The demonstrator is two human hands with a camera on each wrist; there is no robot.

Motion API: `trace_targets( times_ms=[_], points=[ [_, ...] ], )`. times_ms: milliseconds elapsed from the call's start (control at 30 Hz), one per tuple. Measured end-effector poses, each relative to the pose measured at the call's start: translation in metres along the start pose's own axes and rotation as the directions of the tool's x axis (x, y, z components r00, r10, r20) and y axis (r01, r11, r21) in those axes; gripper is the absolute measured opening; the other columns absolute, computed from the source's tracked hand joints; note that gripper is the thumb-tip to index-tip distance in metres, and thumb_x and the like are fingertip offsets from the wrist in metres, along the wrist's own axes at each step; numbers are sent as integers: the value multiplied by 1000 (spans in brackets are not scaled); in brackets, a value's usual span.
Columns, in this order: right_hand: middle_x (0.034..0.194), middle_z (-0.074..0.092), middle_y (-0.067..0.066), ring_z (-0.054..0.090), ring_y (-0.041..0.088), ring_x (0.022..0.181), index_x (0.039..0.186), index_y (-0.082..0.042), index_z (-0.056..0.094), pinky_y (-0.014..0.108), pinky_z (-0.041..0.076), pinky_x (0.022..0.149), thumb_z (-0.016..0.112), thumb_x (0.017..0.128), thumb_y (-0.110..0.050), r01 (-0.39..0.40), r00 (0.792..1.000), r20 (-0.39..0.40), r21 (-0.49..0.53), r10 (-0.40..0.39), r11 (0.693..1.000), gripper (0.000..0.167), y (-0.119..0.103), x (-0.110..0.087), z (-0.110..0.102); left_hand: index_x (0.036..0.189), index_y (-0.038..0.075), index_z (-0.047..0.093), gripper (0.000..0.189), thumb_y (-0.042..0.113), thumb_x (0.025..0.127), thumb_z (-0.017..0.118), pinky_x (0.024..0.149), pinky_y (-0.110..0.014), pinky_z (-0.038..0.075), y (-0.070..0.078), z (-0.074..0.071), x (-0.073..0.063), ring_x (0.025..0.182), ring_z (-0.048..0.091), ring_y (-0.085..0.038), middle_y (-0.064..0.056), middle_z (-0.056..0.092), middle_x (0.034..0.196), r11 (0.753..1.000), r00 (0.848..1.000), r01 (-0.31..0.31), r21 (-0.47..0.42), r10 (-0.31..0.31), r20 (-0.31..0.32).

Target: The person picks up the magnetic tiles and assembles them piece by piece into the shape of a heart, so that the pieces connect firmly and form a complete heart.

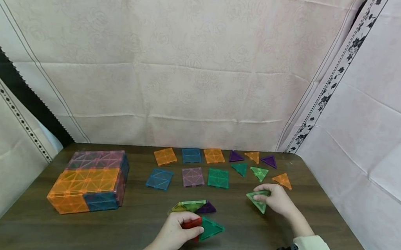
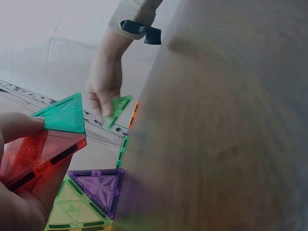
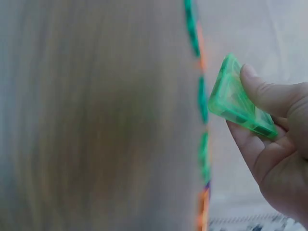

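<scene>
We record: left hand [image 1: 175, 233] pinching a red magnetic tile [image 1: 191, 223], teal triangular tile [image 1: 211, 228] against its edge, right of the tile block [image 1: 86, 182]; right hand [image 1: 280, 200] pinching a green triangular tile [image 1: 261, 206], farther right.

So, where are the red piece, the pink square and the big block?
Red piece [image 2: 60, 145]: left wrist view, on its see-through face.
Pink square [image 1: 193, 177]: head view, on its middle.
Big block [image 1: 88, 179]: head view, on its orange top.

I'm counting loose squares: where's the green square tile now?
In the head view, the green square tile lies on the tabletop just right of centre, with the mauve square tile on its left and an orange square tile behind it.
</scene>
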State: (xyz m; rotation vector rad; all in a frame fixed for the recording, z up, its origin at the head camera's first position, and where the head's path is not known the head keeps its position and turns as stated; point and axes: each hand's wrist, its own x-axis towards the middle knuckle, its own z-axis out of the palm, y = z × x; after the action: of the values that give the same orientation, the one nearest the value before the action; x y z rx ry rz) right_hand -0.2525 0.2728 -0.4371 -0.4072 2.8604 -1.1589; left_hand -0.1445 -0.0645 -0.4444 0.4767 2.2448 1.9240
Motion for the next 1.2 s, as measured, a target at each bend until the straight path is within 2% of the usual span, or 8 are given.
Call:
trace_targets(
  times_ms=[267,467,567,733,933,967,1133,1200],
  points=[
    [100,70,4,61,11,86,102,-9,72,25,50,70,73,86,-20,163,985,30,132,-168,978,20,-55,-16,22,93,5,74,11,11,84,73,63,-23,51,-1,0,0,71,60,-5,-10,71,87,1000,1000,-9,5,8,10],
    [97,71,2,61,6,86,100,-11,72,25,50,66,72,86,-19,319,944,16,213,-330,924,16,-82,-28,43,92,5,74,10,11,84,73,62,-23,51,-1,0,0,70,60,-5,-10,71,85,1000,1000,-21,10,21,14],
    [96,70,1,61,5,85,99,-12,72,25,50,63,72,86,-19,371,923,8,241,-384,897,14,-90,-34,51,92,4,74,10,10,84,73,62,-23,51,0,0,-1,69,60,-4,-10,71,85,999,999,-33,11,33,19],
    [95,70,1,61,6,86,98,-14,72,26,51,65,71,86,-22,419,899,9,276,-438,865,14,-97,-42,61,92,4,74,10,9,83,74,60,-23,52,0,0,-1,69,60,-4,-11,71,85,998,998,-55,32,54,23],
    [95,69,1,60,6,86,98,-15,71,24,49,59,70,88,-23,451,880,13,290,-475,844,13,-103,-48,69,90,3,74,10,10,82,74,60,-23,52,-1,-1,-1,70,60,-3,-10,71,88,995,997,-67,73,64,42],
    [95,69,1,60,7,88,98,-15,71,24,50,62,70,88,-23,458,877,11,289,-481,841,13,-104,-49,70,90,4,74,10,10,82,74,60,-23,52,-1,-2,-1,70,60,-3,-10,71,89,995,997,-65,80,62,45],
    [96,69,1,62,8,92,99,-14,70,27,52,74,70,87,-24,453,877,18,296,-479,841,15,-104,-52,75,91,6,74,11,12,82,75,60,-23,52,-2,-6,0,70,60,-4,-7,71,87,991,997,-52,121,45,65],
    [95,69,1,62,8,92,100,-14,70,27,52,74,70,87,-24,448,879,25,298,-475,843,16,-103,-52,77,91,6,74,11,12,82,75,61,-23,52,-2,-8,0,70,60,-4,-6,71,88,990,996,-53,133,43,72]
  ],
)
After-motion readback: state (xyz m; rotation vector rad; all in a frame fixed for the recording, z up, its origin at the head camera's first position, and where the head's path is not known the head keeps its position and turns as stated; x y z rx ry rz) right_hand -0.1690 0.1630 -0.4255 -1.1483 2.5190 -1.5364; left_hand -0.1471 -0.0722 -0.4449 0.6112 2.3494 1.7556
